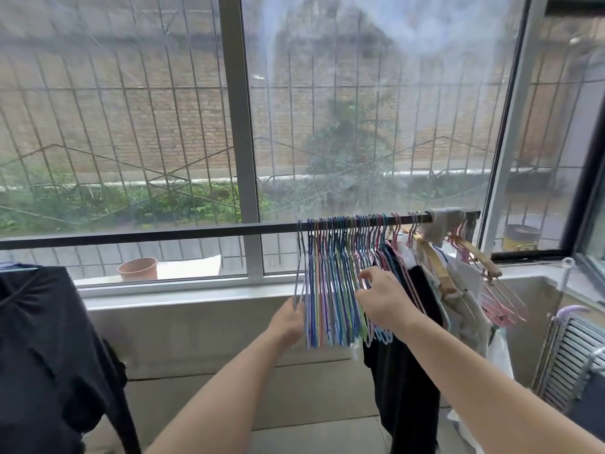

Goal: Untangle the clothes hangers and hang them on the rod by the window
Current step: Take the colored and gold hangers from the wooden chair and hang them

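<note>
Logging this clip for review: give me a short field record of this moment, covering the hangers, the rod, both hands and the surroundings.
hangers: bunch of coloured wire hangers, hooks over the rod, packed close together
rod: dark horizontal rod in front of the window
left hand: left hand grips the outermost hanger at the bunch's left edge
right hand: right hand rests on the bunch's right side, fingers among the hangers
right of bunch: black garment hanging, wooden hangers beyond it
sill: terracotta pot behind the glass
task state: hangers on the rod, hands at them
</note>
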`<action>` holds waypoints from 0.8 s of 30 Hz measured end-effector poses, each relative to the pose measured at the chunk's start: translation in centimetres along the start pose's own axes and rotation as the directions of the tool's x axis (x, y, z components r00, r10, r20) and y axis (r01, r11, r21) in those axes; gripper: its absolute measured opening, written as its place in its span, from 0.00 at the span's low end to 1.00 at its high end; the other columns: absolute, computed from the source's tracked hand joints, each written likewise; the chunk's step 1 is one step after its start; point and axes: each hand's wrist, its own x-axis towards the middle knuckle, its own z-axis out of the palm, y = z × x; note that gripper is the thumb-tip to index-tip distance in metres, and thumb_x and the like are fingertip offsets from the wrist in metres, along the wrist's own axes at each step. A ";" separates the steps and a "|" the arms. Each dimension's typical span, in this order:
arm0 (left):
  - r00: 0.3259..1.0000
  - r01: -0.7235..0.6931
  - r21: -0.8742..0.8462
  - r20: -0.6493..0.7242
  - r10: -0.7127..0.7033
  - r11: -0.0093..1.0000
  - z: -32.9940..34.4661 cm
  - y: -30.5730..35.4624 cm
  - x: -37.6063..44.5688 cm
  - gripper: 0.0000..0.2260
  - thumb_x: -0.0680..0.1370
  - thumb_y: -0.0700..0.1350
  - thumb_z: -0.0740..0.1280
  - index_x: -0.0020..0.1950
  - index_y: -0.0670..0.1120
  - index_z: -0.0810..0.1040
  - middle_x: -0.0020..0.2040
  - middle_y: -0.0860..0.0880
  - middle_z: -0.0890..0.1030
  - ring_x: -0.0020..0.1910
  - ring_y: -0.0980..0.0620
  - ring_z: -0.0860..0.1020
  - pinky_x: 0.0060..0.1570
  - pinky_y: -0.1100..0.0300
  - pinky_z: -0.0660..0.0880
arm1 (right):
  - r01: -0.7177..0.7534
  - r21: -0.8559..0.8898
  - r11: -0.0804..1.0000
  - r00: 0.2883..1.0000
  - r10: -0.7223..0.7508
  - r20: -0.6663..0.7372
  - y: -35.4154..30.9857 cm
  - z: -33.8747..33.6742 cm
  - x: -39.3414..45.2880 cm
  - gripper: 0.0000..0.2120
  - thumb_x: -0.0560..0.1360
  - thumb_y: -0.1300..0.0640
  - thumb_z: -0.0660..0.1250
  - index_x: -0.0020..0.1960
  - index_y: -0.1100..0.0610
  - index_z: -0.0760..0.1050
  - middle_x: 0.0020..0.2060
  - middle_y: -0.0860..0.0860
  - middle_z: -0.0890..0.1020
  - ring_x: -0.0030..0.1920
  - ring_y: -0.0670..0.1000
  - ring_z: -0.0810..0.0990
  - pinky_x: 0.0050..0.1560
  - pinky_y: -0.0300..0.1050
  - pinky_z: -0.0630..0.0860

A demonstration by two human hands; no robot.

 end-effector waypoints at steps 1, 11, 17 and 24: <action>1.000 0.004 0.011 0.000 -0.004 1.000 -0.1 0.1 -0.1 0.23 0.87 0.52 0.51 0.80 0.45 0.61 0.78 0.44 0.67 0.77 0.44 0.65 0.73 0.54 0.61 | 0.002 0.009 1.000 1.000 -0.002 0.000 -0.1 -0.1 0.1 0.23 0.81 0.63 0.61 0.75 0.58 0.65 0.68 0.55 0.66 0.39 0.49 0.77 0.34 0.40 0.76; 0.988 -0.114 0.131 -0.085 0.126 0.985 -4.0 2.0 -6.2 0.17 0.82 0.42 0.60 0.70 0.41 0.75 0.66 0.43 0.79 0.63 0.47 0.76 0.61 0.57 0.71 | -0.023 0.118 0.993 1.000 0.023 0.007 -0.6 1.2 -1.7 0.21 0.80 0.64 0.60 0.73 0.59 0.67 0.66 0.57 0.72 0.33 0.47 0.73 0.29 0.39 0.72; 0.976 -0.203 -0.020 0.081 0.204 0.979 -3.8 2.0 -12.9 0.12 0.78 0.37 0.63 0.45 0.51 0.82 0.47 0.50 0.84 0.41 0.50 0.80 0.42 0.59 0.75 | -0.115 0.207 0.971 0.989 0.132 -0.067 1.1 1.2 -7.9 0.17 0.81 0.61 0.61 0.70 0.56 0.70 0.60 0.52 0.76 0.51 0.49 0.77 0.54 0.48 0.78; 0.892 0.020 -0.086 0.451 0.021 0.996 4.7 -9.4 -23.8 0.13 0.79 0.33 0.58 0.50 0.44 0.82 0.43 0.46 0.84 0.38 0.50 0.78 0.36 0.63 0.74 | -0.491 0.373 0.788 0.830 0.553 -0.077 13.7 11.5 -25.1 0.09 0.77 0.60 0.62 0.56 0.53 0.76 0.48 0.51 0.80 0.47 0.54 0.80 0.45 0.49 0.79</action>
